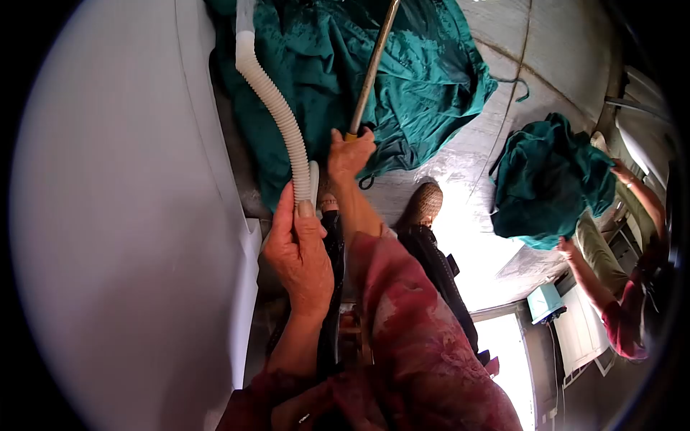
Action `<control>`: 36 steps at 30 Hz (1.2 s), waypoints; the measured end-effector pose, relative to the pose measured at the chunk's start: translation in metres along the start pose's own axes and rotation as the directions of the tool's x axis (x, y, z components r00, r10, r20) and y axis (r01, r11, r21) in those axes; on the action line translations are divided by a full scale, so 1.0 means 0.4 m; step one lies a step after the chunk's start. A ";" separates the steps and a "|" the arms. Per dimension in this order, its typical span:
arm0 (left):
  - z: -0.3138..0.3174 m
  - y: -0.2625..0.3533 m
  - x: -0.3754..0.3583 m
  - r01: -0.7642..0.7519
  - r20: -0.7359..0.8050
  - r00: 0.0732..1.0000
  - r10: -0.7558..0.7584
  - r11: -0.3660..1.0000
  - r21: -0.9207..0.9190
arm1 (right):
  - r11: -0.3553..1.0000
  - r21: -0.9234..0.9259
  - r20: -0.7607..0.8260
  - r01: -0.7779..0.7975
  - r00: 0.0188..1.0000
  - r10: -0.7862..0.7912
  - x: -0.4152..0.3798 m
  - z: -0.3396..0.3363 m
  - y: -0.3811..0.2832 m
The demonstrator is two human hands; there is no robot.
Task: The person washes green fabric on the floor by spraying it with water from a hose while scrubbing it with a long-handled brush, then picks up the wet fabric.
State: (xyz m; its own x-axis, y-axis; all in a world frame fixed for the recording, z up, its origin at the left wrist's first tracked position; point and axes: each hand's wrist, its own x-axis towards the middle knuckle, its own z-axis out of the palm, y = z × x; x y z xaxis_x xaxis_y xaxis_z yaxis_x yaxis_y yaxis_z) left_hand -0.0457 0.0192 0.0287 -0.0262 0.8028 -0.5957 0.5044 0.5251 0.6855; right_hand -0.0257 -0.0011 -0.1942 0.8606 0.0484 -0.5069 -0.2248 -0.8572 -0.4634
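My left hand (298, 251) is closed round the lower end of a ribbed white hose (277, 108), thumb on top. The hose curves up to a smooth pale end section at the top of the view. My right hand (350, 154) grips a long metal pole (375, 68) at its yellowish lower end. The pole slants up and slightly right across a wet-looking dark green cloth (424, 93) spread on the floor. A short pale piece of tube (314, 183) shows just beside the hose, between my two hands.
A large white smooth-sided appliance or tub (129, 215) fills the left. My shoe (425, 203) stands on the tiled floor (460, 179). At the right another person (629, 302) holds up a second green cloth (550, 176). A light-blue box (546, 303) is behind, near a bright doorway (507, 359).
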 end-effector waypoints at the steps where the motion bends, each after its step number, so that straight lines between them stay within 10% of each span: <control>1: -0.007 0.008 -0.002 -0.016 -0.022 1.000 0.016 1.000 -0.020 | 0.999 0.046 0.018 0.025 1.000 -0.025 -0.030 0.003 -0.024; 5: -0.021 0.028 0.001 -0.020 -0.042 0.999 0.021 1.000 0.015 | 0.957 0.145 0.292 -0.252 0.935 0.202 -0.066 0.079 -0.066; 13: -0.055 0.011 0.004 0.055 -0.148 0.987 -0.068 0.995 -0.088 | 0.970 0.204 0.156 -0.128 0.983 0.097 -0.047 0.159 -0.054; 16: -0.043 0.030 -0.009 0.027 -0.183 0.982 -0.042 0.996 -0.082 | 0.800 0.396 0.464 -0.451 0.850 0.249 -0.036 -0.003 -0.088; 22: -0.009 0.008 -0.042 -0.103 -0.206 0.969 0.139 0.979 0.177 | 0.986 0.164 0.422 0.026 0.902 -0.094 -0.029 -0.036 0.060; 27: -0.049 -0.081 -0.160 -0.229 -0.253 0.915 0.315 0.920 0.317 | 0.971 0.221 0.485 0.088 0.854 -0.188 -0.012 -0.165 -0.072; 32: -0.100 -0.037 -0.268 -0.225 -0.175 0.933 0.315 0.889 0.398 | 0.800 0.100 0.265 0.592 0.759 -0.595 0.023 -0.466 -0.251; 36: -0.158 0.087 -0.288 -0.364 -0.117 0.903 0.412 0.882 0.298 | 0.791 -0.167 0.445 0.589 0.761 -0.473 -0.007 -0.677 -0.254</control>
State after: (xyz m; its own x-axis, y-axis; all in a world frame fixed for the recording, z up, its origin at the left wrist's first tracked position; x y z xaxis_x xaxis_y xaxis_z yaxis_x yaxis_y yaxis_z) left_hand -0.0798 -0.0373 0.1476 0.0832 0.9750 -0.2063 0.7119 0.0867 0.6969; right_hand 0.1185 -0.0529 0.0512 0.5579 0.6701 -0.4896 0.4056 -0.7349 -0.5436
